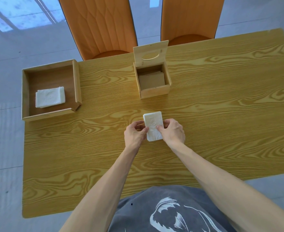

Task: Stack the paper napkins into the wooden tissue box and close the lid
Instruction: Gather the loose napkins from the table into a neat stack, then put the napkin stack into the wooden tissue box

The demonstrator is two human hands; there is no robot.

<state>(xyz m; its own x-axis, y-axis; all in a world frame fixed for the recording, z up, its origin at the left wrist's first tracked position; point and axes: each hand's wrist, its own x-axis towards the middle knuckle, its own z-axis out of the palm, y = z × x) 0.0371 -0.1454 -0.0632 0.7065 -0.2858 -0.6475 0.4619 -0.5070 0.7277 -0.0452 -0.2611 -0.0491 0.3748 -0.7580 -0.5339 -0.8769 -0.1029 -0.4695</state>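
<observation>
We are holding a small white rectangular stack of folded paper napkins (pixel 153 126) just above or on the yellow wood-grain bench (pixel 221 106); we cannot tell which. Our left hand (pixel 134 133) is pinching the stack's left long edge, with its fingers (pixel 140 123) curled partly closed around that edge, and our right hand (pixel 172 133) is doing the same on the right long edge, thumb lying across the top sheet. Both hands are closed on the stack, neither one wide open.

The relation that is mattering now: the open square pale wooden tissue box (pixel 153 81) is sitting straight ahead of our fingers, beyond the stack's far end, near but apart, with bare bench between. The stack's long axis is pointing away from us, toward the box. Inside the box, what look like shaded napkins are lying, though the shadow is making that hard to tell. Its hinged wooden lid with an oval slot (pixel 150 52) is standing upright at the far side, so the opening is facing us freely. Both hands are sitting about equally near the box.

Well off to the left of our left fingers, 1 more white napkin stack (pixel 50 97) is lying in a shallow brown wooden tray (pixel 76 81). We are judging the next move to be a straight forward carry and lowering into the box.
</observation>
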